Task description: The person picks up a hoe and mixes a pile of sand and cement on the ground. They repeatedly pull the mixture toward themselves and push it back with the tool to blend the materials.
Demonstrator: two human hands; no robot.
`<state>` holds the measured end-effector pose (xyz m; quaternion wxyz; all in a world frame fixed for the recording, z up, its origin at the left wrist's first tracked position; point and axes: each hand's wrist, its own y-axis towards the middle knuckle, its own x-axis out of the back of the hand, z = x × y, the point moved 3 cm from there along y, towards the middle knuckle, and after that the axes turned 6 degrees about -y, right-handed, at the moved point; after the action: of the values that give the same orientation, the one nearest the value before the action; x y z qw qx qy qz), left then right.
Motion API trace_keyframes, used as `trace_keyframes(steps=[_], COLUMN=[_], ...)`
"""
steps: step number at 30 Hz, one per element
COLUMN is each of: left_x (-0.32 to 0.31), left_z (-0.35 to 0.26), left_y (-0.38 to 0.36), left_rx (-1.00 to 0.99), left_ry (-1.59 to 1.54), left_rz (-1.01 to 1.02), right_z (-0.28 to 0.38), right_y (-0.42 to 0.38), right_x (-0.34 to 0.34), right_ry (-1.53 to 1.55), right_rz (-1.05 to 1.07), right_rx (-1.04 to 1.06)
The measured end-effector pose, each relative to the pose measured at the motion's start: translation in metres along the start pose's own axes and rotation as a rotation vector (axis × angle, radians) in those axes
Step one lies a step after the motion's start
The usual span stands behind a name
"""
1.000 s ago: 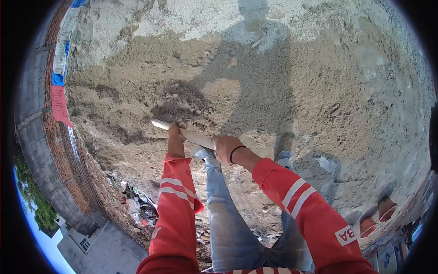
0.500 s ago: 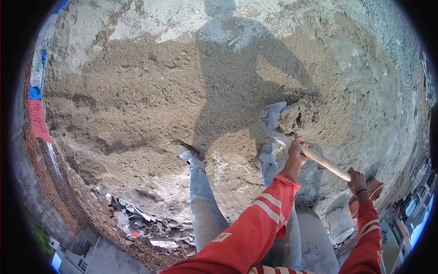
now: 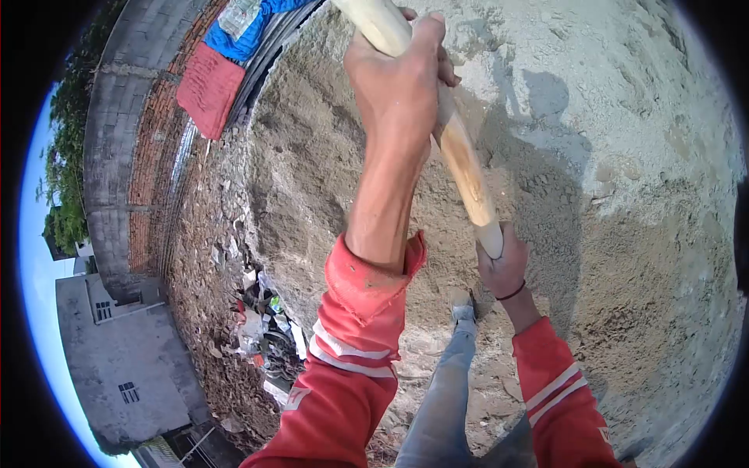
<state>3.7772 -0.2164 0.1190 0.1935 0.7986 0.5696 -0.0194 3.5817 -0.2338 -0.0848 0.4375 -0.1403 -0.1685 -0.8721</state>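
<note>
A shovel's pale wooden handle [image 3: 468,175] runs slantwise across the head view, from the top edge down to the middle. My left hand [image 3: 402,90] is wrapped round its upper part, large and near the camera. Lower down, my right hand [image 3: 503,261] grips the handle's rounded end, a dark band around the wrist. Both arms wear red sleeves with pale stripes. The shovel's head lies outside the view, above the top edge. Beneath the handle spreads a bed of grey-brown sand [image 3: 312,187], with my shadow across it.
One shoe [image 3: 463,304] and jeans leg [image 3: 441,390] stand on the sand. Rubbish [image 3: 269,331] lies along its left edge. Farther left are a red sheet [image 3: 211,90], a blue tarp [image 3: 250,31], a brick and block wall [image 3: 125,156] and a grey building [image 3: 129,359].
The handle has swung up and to the left, carrying both hands with it. The shovel's metal part, low by my foot before, has left the view. My view has turned left.
</note>
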Motion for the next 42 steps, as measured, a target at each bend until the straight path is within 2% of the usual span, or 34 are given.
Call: trace_keyframes(steps=[1,3,4,5,6,7,9,11,12,13,14,15,16,17,19,21,26,29,31,34,36,38,41,42], left_x=[0.012,0.040,0.053,0.067,0.085,0.103,0.145,0.201,0.227,0.254,0.267,0.258,0.264,0.270,0.257,0.246,0.228,0.251,0.246,0.198,0.137,0.116,0.039,0.008], left_z=[-0.033,-0.077,-0.084,-0.081,-0.066,-0.043,0.021,0.116,0.170,0.224,0.261,0.268,0.295,0.328,0.339,0.346,0.333,0.383,0.403,0.394,0.363,0.386,0.394,0.394], left_y=[0.046,0.114,0.141,0.167,0.186,0.201,0.222,0.227,0.219,0.204,0.163,0.115,0.081,0.053,0.007,-0.023,-0.033,-0.033,-0.046,-0.090,-0.126,-0.161,-0.209,-0.227], left_rx=[-0.195,-0.427,-0.493,-0.548,-0.576,-0.582,-0.531,-0.333,-0.197,0.177,0.484,0.613,0.629,0.596,0.711,0.706,0.652,0.726,0.627,0.646,0.644,0.841,0.887,0.952], left_ry=[0.033,0.187,0.268,0.383,0.502,0.626,0.891,1.157,1.266,1.249,1.118,1.236,1.201,1.180,1.157,1.196,1.279,1.191,1.123,1.114,1.302,1.127,1.172,0.897], left_rz=[0.045,0.046,0.021,-0.025,-0.077,-0.130,-0.228,-0.281,-0.260,-0.190,-0.080,-0.011,0.030,0.031,0.083,0.094,0.089,0.143,-0.015,-0.024,-0.046,0.051,0.086,-0.024], right_z=[0.048,0.129,0.160,0.176,0.186,0.181,0.155,0.106,0.054,0.017,-0.010,-0.025,-0.045,-0.065,-0.094,-0.111,-0.107,-0.097,-0.094,-0.113,-0.130,-0.148,-0.198,-0.215], right_y=[0.059,0.158,0.200,0.245,0.279,0.299,0.321,0.330,0.327,0.301,0.255,0.210,0.178,0.154,0.118,0.092,0.082,0.078,0.068,0.045,0.028,0.007,-0.025,-0.034], right_x=[-0.027,-0.072,-0.090,-0.123,-0.143,-0.166,-0.219,-0.269,-0.308,-0.325,-0.321,-0.306,-0.304,-0.302,-0.288,-0.274,-0.243,-0.210,-0.169,-0.115,-0.077,-0.028,0.037,0.063], right_ry=[0.037,0.150,0.125,0.114,0.060,0.052,-0.108,-0.278,-0.301,-0.330,-0.290,-0.217,-0.268,-0.222,-0.244,-0.259,-0.226,-0.185,-0.161,-0.134,-0.123,-0.138,-0.137,-0.132], right_rz=[-0.036,-0.101,-0.045,-0.105,-0.150,-0.147,0.063,0.287,0.404,0.468,0.504,0.569,0.551,0.523,0.667,0.617,0.575,0.600,0.597,0.627,0.640,0.656,0.646,0.622], right_rx=[0.076,0.255,0.258,0.235,0.396,0.394,0.245,0.090,0.020,-0.031,-0.277,-0.480,-0.586,-0.588,-0.563,-0.604,-0.641,-0.659,-0.690,-0.703,-0.696,-0.742,-0.742,-0.762])
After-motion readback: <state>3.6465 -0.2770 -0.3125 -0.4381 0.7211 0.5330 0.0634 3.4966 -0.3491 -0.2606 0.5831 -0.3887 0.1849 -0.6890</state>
